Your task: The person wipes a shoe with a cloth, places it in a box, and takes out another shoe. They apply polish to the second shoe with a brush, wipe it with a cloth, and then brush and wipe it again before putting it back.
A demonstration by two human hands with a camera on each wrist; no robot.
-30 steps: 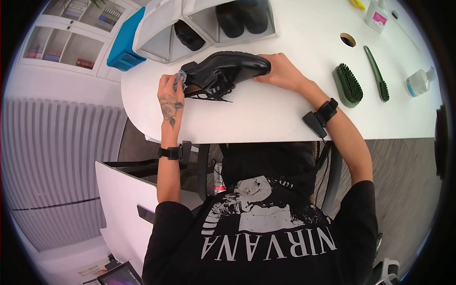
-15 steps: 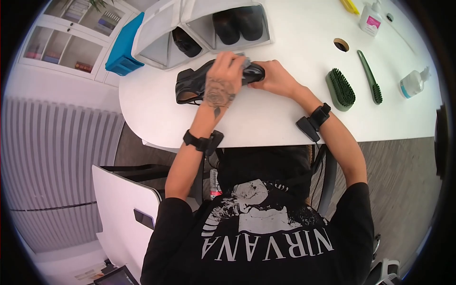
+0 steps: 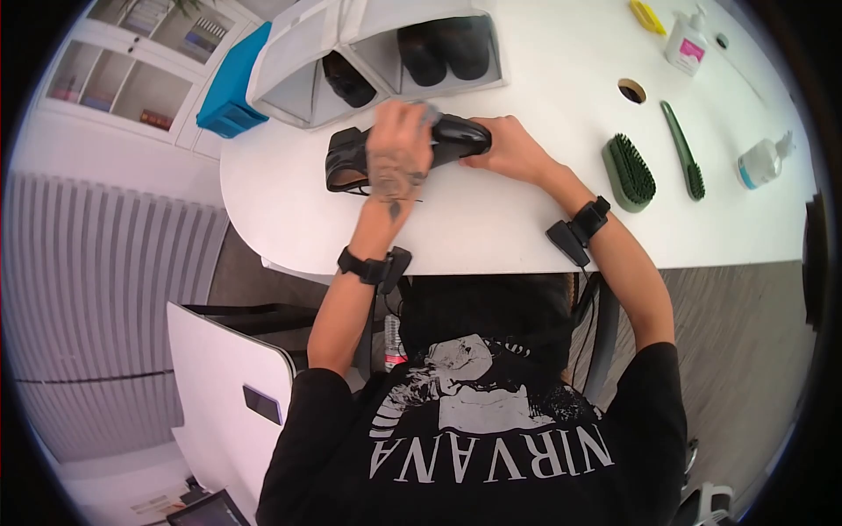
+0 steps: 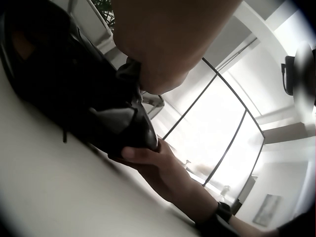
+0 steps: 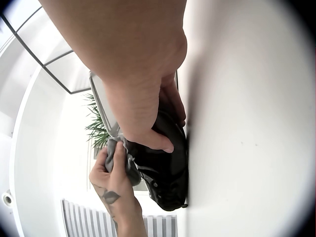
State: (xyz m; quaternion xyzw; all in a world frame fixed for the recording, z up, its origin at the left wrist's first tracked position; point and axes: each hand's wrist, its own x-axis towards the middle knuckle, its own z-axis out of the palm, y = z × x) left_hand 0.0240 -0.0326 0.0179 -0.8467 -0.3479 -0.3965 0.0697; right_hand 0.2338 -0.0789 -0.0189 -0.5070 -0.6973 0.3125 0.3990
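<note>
A black lace-up shoe [image 3: 463, 133] lies on its side on the white table, toe to the right. The right hand [image 3: 510, 151] grips it at the toe; in the right wrist view the thumb [image 5: 160, 142] lies over the upper. My left hand [image 3: 399, 145], blurred in the head view, is over the middle of the shoe and hides that part. Between its fingers is a bunched grey cloth [image 5: 129, 170], held against the shoe's side. The opening at the heel end faces the front edge of the table.
White shoe boxes [image 3: 386, 92] with dark footwear inside stand just behind the shoe. To the right lie a green shoe brush [image 3: 630, 174] and a slim green brush [image 3: 681, 149]. Pump bottles [image 3: 687, 44] and a yellow item [image 3: 647, 16] are farther off.
From the heel end, the left hand has moved right with the cloth onto the shoe's middle, then slightly back left. The right hand keeps hold of the toe.
</note>
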